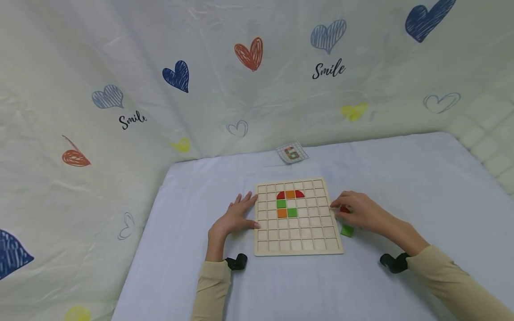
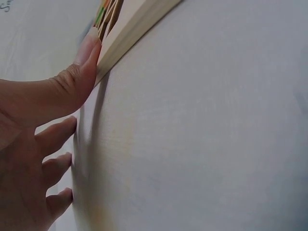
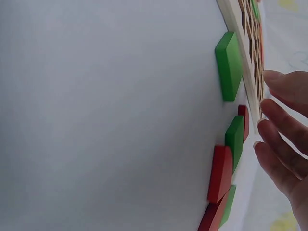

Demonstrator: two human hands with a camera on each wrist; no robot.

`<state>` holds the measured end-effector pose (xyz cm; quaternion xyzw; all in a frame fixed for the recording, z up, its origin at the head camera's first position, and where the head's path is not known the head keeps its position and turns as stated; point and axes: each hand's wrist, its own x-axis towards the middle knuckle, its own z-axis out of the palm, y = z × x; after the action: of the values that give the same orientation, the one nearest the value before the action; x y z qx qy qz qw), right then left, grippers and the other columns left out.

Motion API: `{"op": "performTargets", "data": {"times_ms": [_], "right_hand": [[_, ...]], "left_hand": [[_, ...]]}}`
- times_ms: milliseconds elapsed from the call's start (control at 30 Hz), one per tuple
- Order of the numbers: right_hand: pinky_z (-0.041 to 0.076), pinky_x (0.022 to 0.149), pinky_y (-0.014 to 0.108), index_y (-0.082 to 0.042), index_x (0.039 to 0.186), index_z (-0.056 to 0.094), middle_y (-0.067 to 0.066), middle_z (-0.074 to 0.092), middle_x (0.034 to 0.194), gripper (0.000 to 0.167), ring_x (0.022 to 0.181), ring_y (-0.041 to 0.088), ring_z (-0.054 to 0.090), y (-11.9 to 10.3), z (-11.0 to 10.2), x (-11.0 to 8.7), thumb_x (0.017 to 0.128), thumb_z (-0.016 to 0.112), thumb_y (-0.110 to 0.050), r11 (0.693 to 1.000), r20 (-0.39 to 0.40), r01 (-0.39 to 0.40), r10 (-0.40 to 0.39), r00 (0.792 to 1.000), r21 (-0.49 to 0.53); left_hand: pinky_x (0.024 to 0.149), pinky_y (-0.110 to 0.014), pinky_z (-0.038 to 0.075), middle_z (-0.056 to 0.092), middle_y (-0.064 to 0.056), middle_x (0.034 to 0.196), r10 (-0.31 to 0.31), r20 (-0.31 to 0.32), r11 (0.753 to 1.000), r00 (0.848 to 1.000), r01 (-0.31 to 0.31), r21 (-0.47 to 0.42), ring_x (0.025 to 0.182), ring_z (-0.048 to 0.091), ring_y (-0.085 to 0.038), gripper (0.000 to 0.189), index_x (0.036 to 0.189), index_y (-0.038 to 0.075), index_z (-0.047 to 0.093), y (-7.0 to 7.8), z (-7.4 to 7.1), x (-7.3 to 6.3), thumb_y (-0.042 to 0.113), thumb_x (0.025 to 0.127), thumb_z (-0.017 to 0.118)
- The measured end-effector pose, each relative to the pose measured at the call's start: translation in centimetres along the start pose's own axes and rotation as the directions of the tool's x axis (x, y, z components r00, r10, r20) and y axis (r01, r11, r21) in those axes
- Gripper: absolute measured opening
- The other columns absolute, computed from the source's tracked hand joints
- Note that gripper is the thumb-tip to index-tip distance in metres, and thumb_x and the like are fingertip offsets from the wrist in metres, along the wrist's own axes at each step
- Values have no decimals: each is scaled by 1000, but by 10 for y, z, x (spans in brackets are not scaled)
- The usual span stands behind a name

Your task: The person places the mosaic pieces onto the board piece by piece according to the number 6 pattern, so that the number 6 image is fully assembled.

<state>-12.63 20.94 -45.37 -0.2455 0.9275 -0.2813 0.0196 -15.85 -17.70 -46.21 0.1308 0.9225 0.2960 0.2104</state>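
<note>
Tiles (image 3: 228, 65) lie beside right grip (image 1: 359, 214), untouched

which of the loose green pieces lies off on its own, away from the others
The green piece lying alone beside the board's edge; the other green ones sit bunched with red pieces under the right hand.

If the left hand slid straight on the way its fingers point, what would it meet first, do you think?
Probably the wooden board: the left hand lies flat beside its left edge, thumb already against the rim, fingers angled toward the board's far-left cells. Depth is uncertain; the fingers could slip past that corner.
</note>
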Motion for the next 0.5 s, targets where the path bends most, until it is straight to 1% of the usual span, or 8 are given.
{"op": "performTargets", "data": {"times_ms": [233,500], "right_hand": [[50,65,24,-4,104,79,-1,70,93,21,80,12,57,11,-2,-11,83,82,-3,999,-29,-11,10,1000,-35],[55,70,30,-2,105,77,0,70,94,24,84,17,63,20,-3,-15,82,84,-6,998,-34,-46,44,998,-46]], "left_hand": [[129,-57,2,19,-6,172,-5,7,1000,1000,5,4,161,1,-33,97,163,18,32,1,0,0,27,83,86],[129,-58,2,19,-7,172,-10,8,1000,1000,10,4,161,2,-34,97,163,17,33,3,-1,-1,27,83,87]]}}
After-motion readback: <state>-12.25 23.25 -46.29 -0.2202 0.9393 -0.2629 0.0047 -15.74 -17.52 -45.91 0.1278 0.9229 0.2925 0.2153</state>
